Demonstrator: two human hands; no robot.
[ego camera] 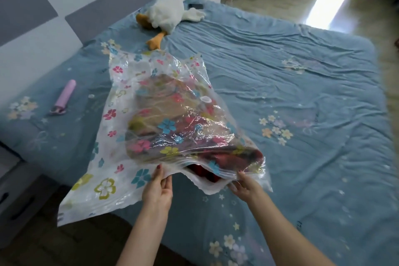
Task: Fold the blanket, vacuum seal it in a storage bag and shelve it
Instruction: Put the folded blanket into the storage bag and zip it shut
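I see my left hand (158, 188) and right hand (245, 183) pinching the floral vacuum storage bag's (121, 140) open mouth. The red blanket (200, 170) sits inside, between my 2 grips.

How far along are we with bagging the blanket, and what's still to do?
Done: the folded blanket is inside the storage bag. In hand: the left hand and right hand pinch the bag's mouth, which still gapes. Left: zip it shut, draw air out at the valve, probably using the purple pump, then shelve it.

left hand (158, 187): pinching, arm extended | right hand (245, 183): pinching, arm extended
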